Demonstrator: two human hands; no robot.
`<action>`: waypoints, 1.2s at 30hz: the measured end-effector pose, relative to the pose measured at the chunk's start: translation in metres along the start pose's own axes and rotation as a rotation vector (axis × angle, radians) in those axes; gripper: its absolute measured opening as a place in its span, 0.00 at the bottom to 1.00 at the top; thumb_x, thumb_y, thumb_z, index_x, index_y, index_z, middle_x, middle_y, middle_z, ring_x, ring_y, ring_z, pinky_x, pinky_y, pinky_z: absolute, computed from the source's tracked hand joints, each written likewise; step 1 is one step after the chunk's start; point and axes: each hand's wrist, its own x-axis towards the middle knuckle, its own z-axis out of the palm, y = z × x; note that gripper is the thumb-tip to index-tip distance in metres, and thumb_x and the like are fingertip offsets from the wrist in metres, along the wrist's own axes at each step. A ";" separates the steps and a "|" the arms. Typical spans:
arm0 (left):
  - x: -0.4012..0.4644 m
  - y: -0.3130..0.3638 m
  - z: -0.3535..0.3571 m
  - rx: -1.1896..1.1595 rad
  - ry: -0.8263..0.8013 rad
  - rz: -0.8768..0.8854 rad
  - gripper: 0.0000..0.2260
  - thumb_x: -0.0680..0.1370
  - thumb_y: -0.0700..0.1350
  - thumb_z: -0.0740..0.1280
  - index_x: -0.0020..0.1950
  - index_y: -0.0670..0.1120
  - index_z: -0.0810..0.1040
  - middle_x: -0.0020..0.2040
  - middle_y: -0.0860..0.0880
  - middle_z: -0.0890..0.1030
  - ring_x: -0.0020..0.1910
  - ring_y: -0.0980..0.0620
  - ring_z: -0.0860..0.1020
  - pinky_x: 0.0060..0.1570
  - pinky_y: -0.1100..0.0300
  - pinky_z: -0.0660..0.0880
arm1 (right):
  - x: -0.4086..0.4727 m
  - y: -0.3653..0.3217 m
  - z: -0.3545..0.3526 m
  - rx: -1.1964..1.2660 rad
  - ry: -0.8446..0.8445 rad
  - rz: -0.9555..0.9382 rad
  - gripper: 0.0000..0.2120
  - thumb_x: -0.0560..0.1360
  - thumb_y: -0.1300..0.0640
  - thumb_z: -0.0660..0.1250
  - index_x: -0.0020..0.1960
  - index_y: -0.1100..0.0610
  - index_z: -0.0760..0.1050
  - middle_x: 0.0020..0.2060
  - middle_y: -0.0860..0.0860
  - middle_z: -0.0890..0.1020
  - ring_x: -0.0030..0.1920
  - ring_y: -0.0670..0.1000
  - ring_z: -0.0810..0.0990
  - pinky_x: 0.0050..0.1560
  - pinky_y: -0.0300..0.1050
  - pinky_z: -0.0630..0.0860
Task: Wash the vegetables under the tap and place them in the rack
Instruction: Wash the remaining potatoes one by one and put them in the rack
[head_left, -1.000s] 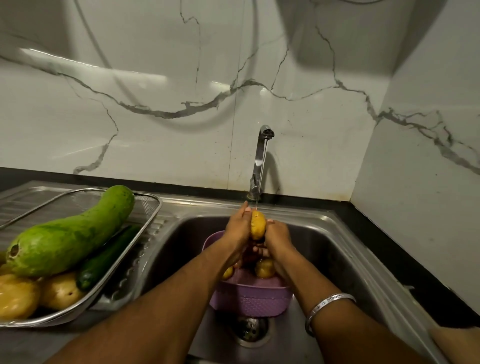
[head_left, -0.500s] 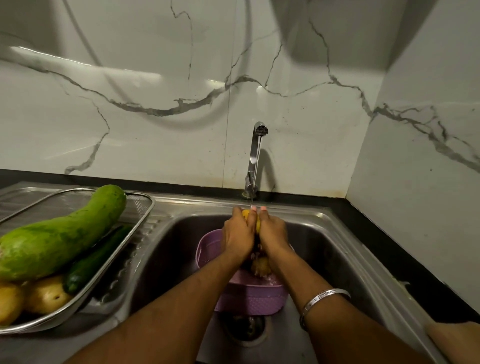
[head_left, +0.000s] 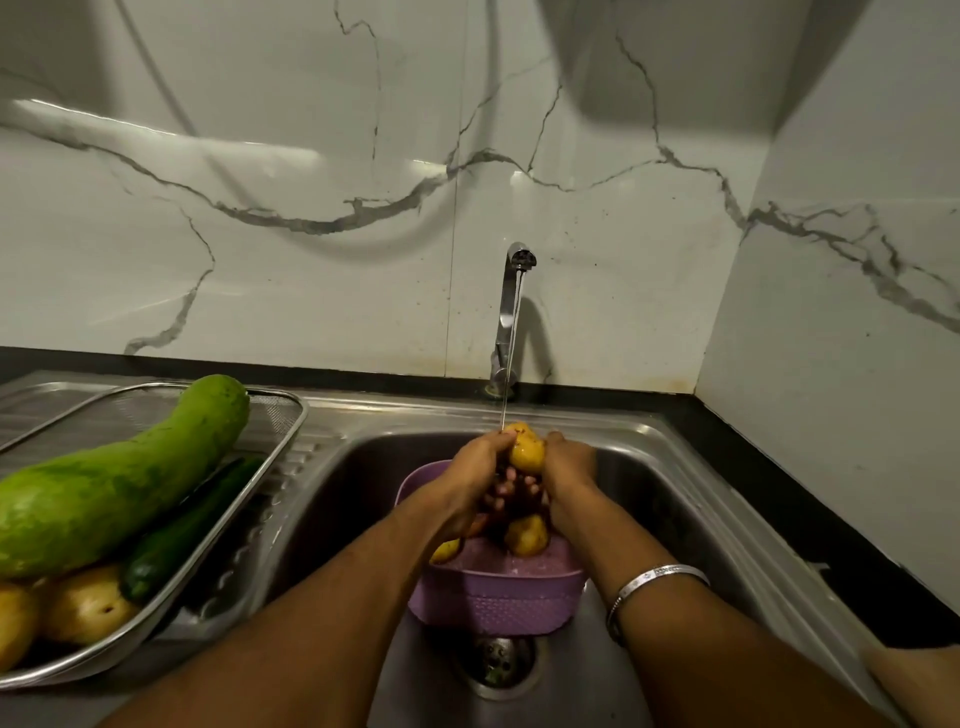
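A yellow potato sits between my two hands under a thin stream of water from the steel tap. My left hand grips it from the left and my right hand from the right, fingers curled beneath it. Below them a purple basket stands in the sink with two more potatoes inside. On the left drainboard a steel mesh rack holds a large green gourd, a dark cucumber and potatoes.
The sink drain lies just in front of the purple basket. A black counter strip runs along the right under the marble wall. A metal bangle is on my right wrist.
My hands have spread slightly apart around the potato, so it now shows between them under the water. Half a second ago they covered nearly all of it.
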 end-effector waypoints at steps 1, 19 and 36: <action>0.000 0.000 -0.001 -0.024 -0.007 -0.035 0.20 0.84 0.56 0.59 0.64 0.42 0.79 0.38 0.44 0.84 0.37 0.52 0.84 0.37 0.61 0.81 | 0.002 0.002 0.002 0.018 -0.019 0.054 0.18 0.85 0.51 0.59 0.61 0.64 0.78 0.49 0.62 0.84 0.45 0.59 0.83 0.47 0.51 0.80; 0.006 0.005 -0.010 0.162 0.126 0.042 0.16 0.83 0.55 0.60 0.44 0.45 0.77 0.32 0.46 0.76 0.19 0.58 0.69 0.20 0.68 0.65 | 0.004 0.008 0.001 0.000 -0.219 0.089 0.21 0.86 0.53 0.54 0.60 0.69 0.78 0.29 0.60 0.80 0.16 0.47 0.67 0.17 0.35 0.61; 0.003 0.003 -0.027 0.339 -0.024 0.116 0.15 0.84 0.51 0.59 0.42 0.50 0.80 0.32 0.51 0.77 0.32 0.54 0.74 0.31 0.62 0.69 | 0.010 0.007 -0.003 -0.239 -0.160 -0.018 0.18 0.85 0.52 0.57 0.58 0.66 0.77 0.40 0.65 0.82 0.17 0.49 0.70 0.17 0.35 0.61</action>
